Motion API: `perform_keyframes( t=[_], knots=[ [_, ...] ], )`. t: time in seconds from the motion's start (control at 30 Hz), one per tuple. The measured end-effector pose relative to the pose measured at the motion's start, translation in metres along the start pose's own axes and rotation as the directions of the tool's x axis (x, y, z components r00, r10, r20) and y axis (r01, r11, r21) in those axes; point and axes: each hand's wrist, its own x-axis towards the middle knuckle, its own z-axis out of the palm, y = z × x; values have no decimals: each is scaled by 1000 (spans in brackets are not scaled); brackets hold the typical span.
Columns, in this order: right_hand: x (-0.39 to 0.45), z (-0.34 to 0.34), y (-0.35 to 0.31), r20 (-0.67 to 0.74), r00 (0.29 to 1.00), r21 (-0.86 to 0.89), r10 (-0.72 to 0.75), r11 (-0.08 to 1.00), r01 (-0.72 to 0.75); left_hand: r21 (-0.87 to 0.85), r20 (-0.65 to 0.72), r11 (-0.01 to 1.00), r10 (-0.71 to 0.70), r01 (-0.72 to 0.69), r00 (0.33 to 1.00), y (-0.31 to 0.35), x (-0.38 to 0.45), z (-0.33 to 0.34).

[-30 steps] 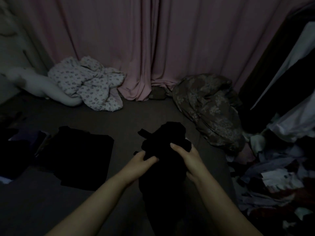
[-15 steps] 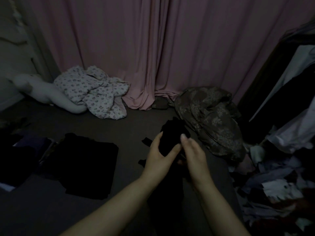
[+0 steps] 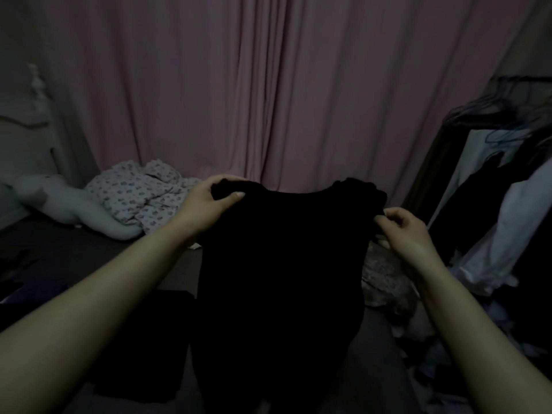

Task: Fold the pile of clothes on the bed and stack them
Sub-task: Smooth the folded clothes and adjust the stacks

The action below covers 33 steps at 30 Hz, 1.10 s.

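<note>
A black garment (image 3: 280, 279) hangs in front of me, lifted off the bed and spread out between both hands. My left hand (image 3: 209, 201) grips its upper left corner, thumb over the cloth. My right hand (image 3: 403, 231) pinches its upper right edge just below a bunched part. A folded black piece (image 3: 149, 348) lies flat on the dark bed (image 3: 74, 252) at the lower left, partly hidden by my left arm. The room is dim and details of the black cloth are lost.
A flowered white garment (image 3: 143, 195) and a pale stuffed toy (image 3: 65, 204) lie at the back left by the pink curtain (image 3: 268, 85). A patterned heap (image 3: 385, 279) sits behind the garment on the right. Hanging clothes (image 3: 507, 219) and loose clothes fill the right side.
Both hands rose and moved apart, lifting the bunched black garment off the bed and spreading it open. The view tilted upward.
</note>
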Motion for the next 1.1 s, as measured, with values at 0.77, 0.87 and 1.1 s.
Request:
perform_keyframes(
  t=[0.77,0.87,1.1],
  knots=[
    [-26,-40,-2,697,696,-188,174,980,-57,613,474,767,-162,-192,865,-2,-8,-32],
    [-26,-43,-11,766,602,-298,227,954,19,531,574,840,-261,-110,776,1,-12,-40],
    [-26,-40,-13,795,521,-408,311,910,79,488,738,873,-402,-17,542,4,-19,-51]
  ],
)
